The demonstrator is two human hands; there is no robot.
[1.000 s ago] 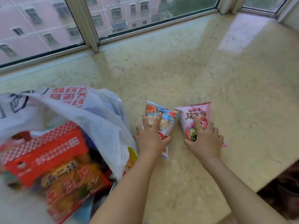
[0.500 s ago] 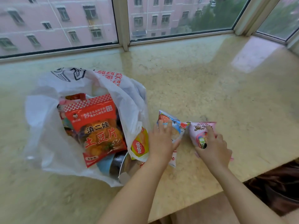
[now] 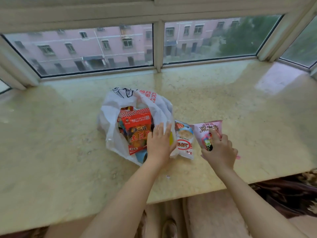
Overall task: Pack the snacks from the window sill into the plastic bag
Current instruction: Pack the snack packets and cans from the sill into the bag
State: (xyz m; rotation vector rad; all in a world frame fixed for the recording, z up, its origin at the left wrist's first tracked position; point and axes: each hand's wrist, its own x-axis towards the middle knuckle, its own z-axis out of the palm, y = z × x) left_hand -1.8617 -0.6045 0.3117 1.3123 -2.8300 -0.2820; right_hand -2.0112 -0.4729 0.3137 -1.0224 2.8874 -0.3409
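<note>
The plastic bag [image 3: 113,134] is lying open on the window sill [image 3: 60,152], roughly midway between the window edge and the near edge, its mouth facing the person. A red snack packet [image 3: 137,129] is showing inside it, on top of other packets that are too hidden to identify.

The left hand [image 3: 160,145] is lying over the right side of the bag's mouth, fingers straight and together; whether they are touching the plastic or only over it cannot be told.

A blue-and-white snack packet [image 3: 184,139] is lying flat on the sill, touching the bag's right side. A pink snack packet [image 3: 206,129] is lying just right of it, the two meeting at their upper corners.

The right hand [image 3: 219,152] is covering the pink packet's lower half, its fingers curled onto it and pressing on it, the thumb out of sight.

Behind, the window [image 3: 96,47] is showing a pink building.
</note>
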